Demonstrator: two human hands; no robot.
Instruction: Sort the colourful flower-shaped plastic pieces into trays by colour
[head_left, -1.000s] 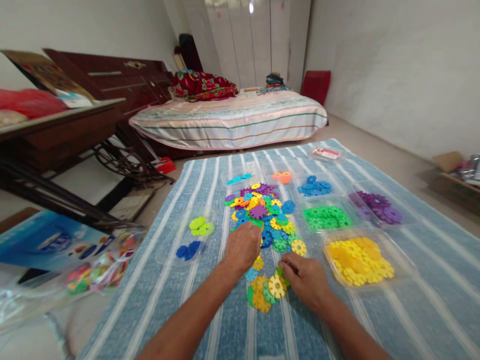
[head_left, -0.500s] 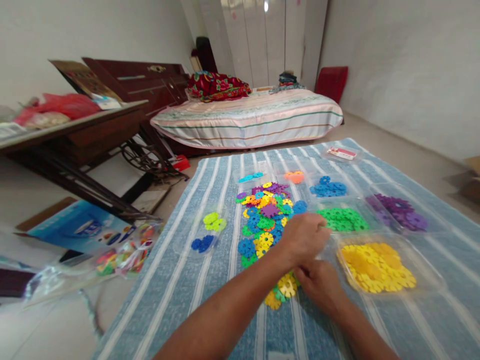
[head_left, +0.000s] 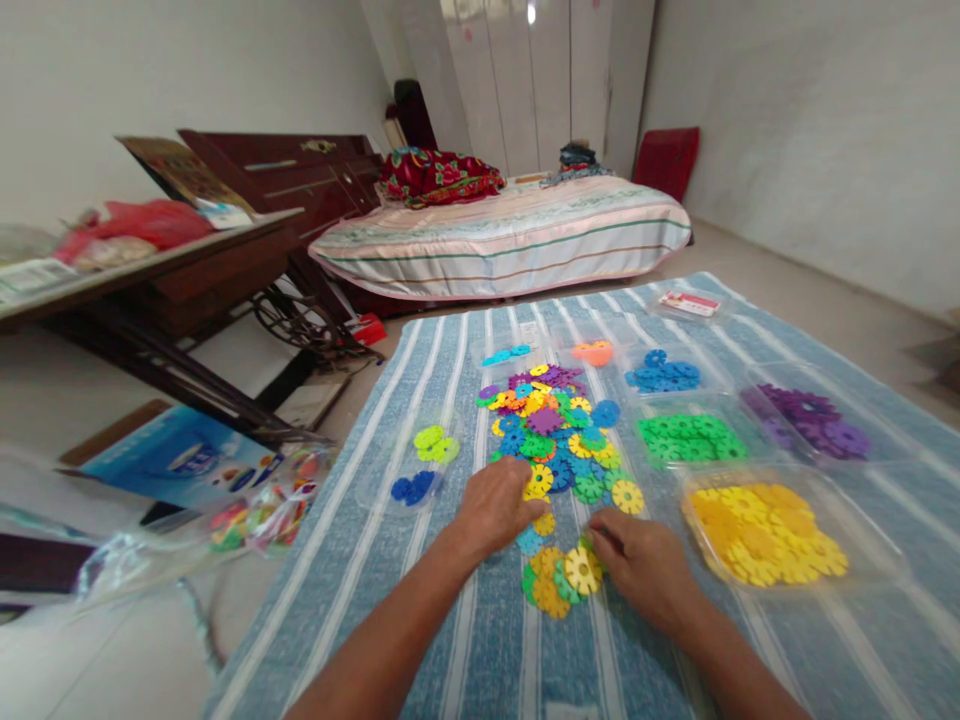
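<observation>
clear trays (head_left: 874,540) of yellow discs (head_left: 765,530), green discs (head_left: 690,438), blue discs (head_left: 664,376) and purple discs (head_left: 806,412) hem in the mixed pile (head_left: 546,420) on its right, mid-way across the striped cloth (head_left: 375,575); lime discs (head_left: 435,445) and dark blue discs (head_left: 412,488) lie to its left. the left hand (head_left: 491,505) hides the pile's near-left edge, thumb apart from the fingers by a notched disc (head_left: 538,482); whether it grips that, i cannot tell. the right hand (head_left: 641,550), apart from the left, curls beside a small cluster (head_left: 551,597), its grip hidden. the pile's pieces are flat, gear-edged, overlapping, many-coloured.
</observation>
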